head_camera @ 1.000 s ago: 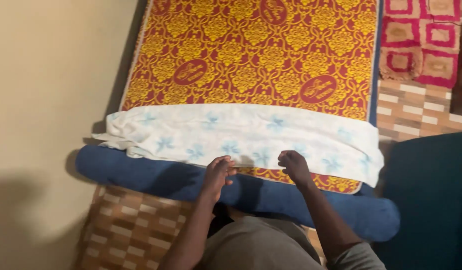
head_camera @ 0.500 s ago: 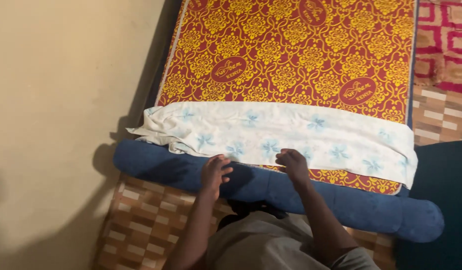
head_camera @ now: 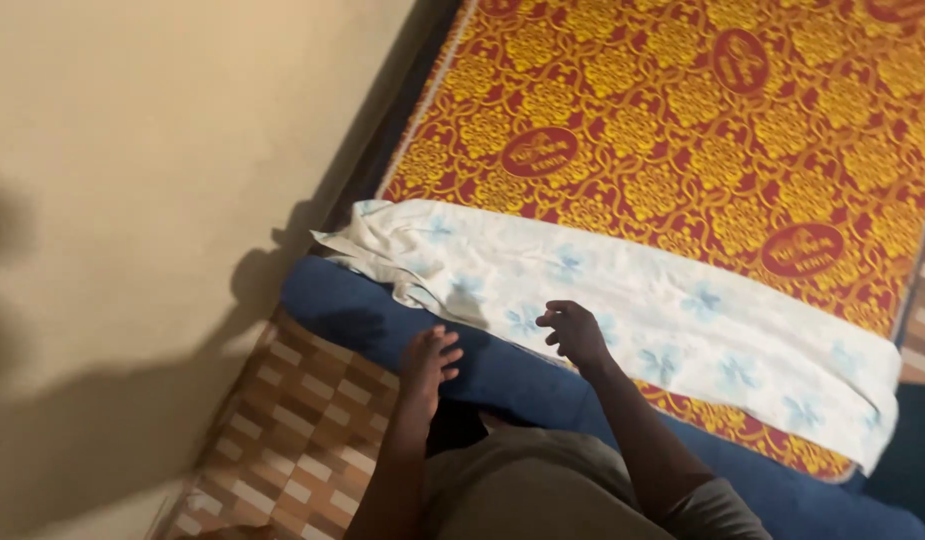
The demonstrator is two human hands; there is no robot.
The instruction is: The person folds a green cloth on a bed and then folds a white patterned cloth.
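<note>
The right hand (head_camera: 574, 335) hovers with fingers curled and parted, empty, over the near hem of the white floral sheet (head_camera: 622, 300), which lies in a folded band across the foot of the red-and-yellow patterned mattress (head_camera: 682, 120). The left hand (head_camera: 429, 362) is spread open, holding nothing, just below and to the left of the right one, over the blue bolster (head_camera: 502, 370) that runs along the mattress edge. Beyond both palms the sheet stretches away to the right. The cloth looks thin, soft and light; it should bunch and slide easily, so pinching the hem edge nearest the fingertips seems the surest hold. A tiled floor (head_camera: 282, 430) lies beneath the left wrist.
</note>
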